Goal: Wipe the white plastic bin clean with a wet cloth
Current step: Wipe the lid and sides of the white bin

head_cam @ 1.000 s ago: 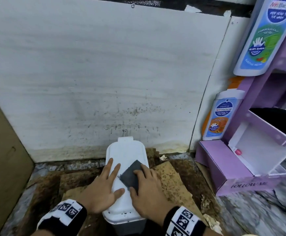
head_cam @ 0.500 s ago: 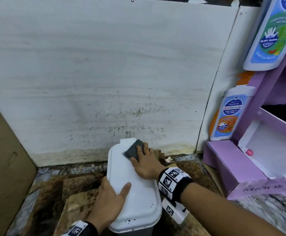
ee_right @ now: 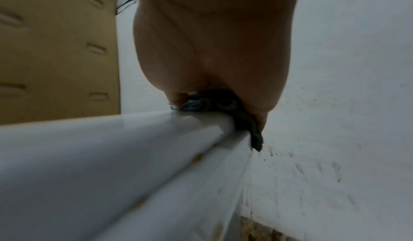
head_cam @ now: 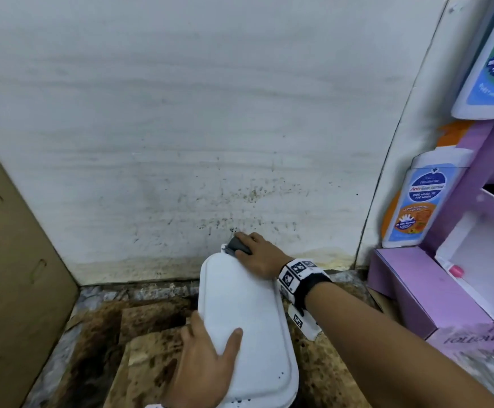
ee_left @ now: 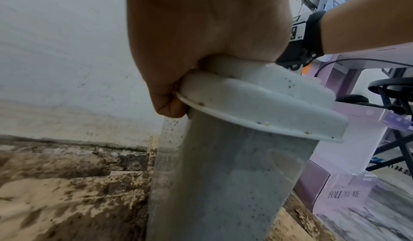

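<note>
Even, soft indoor light fills the head view, with a cool cast on the pale wall (head_cam: 181, 113); no hard shadows or glare. Straight lines bow toward the edges from the wide lens, and the lower right corner is smeared with motion blur. In the left wrist view, the left hand (ee_left: 201, 41) is close, softly focused and shaded, and the far right is blurred. The right wrist view is dimmer and blurry throughout; the right hand (ee_right: 212, 41) looms dark against the wall.
</note>
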